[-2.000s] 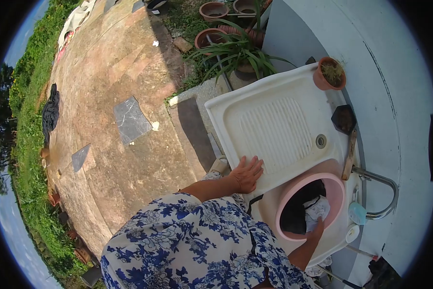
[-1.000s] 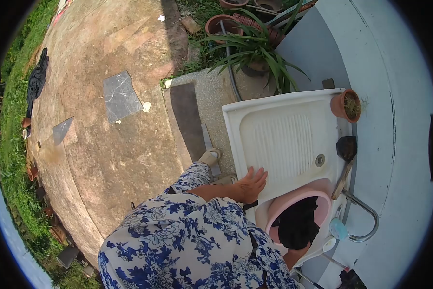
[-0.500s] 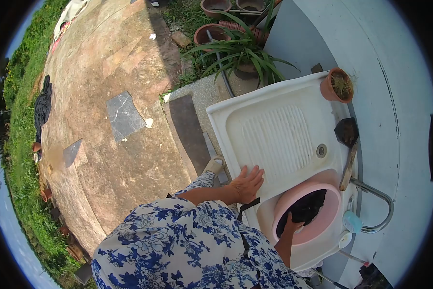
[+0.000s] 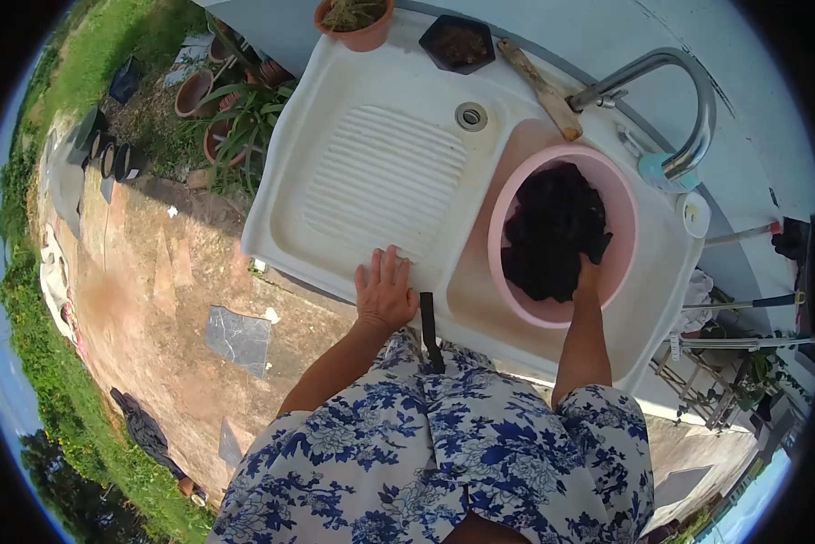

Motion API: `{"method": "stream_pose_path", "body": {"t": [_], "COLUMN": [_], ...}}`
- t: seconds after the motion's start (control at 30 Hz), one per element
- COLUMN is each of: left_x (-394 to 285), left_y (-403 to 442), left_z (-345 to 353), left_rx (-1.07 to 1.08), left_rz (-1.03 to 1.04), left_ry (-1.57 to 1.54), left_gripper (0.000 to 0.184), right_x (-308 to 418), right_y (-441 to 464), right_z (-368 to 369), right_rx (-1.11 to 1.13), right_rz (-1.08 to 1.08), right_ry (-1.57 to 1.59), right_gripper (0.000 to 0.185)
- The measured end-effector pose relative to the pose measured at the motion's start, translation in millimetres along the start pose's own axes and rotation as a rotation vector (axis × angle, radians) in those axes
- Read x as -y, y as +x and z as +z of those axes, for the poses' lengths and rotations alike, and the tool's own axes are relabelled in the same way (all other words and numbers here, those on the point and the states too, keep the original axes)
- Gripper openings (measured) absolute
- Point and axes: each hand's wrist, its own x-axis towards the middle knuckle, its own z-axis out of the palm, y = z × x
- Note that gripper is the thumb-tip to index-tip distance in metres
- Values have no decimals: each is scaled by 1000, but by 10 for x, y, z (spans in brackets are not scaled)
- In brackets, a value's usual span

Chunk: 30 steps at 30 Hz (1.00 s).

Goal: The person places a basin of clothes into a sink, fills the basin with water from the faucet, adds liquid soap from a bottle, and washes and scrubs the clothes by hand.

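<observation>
My left hand [image 4: 387, 295] lies flat with spread fingers on the front rim of the white sink [image 4: 290, 263], beside its ribbed washboard [image 4: 385, 177]. A pink basin [image 4: 501, 272] sits in the sink's right-hand bowl with black cloth [image 4: 553, 227] bunched inside. My right hand [image 4: 589, 276] reaches into the basin at the cloth's lower right edge, its fingers closed on the cloth and partly hidden by it. No white cloth shows in the basin.
A curved metal faucet [image 4: 698, 100] rises behind the basin, near a wooden-handled tool [image 4: 539, 86], a blue cup [image 4: 666, 172] and a white bowl [image 4: 693, 215]. Along the back rim stand a terracotta pot [image 4: 362, 32] and a black hexagonal dish [image 4: 457, 43]. A drying rack [image 4: 711, 390] stands right.
The view has swung right toward the sink. My right hand has moved to the cloth's right side; the black cloth lies spread higher in the basin. My left hand remains on the rim.
</observation>
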Motion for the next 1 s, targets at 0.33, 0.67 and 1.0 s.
{"method": "stream_pose_path", "body": {"t": [0.33,0.67,1.0], "left_x": [16,58,42], "left_y": [6,8,20], "left_z": [41,85,42], "left_rx": [72,95,91], "left_rz": [40,36,87], "left_ry": [146,181,194], "left_gripper": [53,54,56], "right_x": [602,311,-263], "right_y": [-848,-588,392], "right_z": [-400,-28,417], "right_rx": [198,33,-103], "right_rz": [64,-521,-53], "right_ry": [494,-364,-990], "right_gripper": [53,82,72]}}
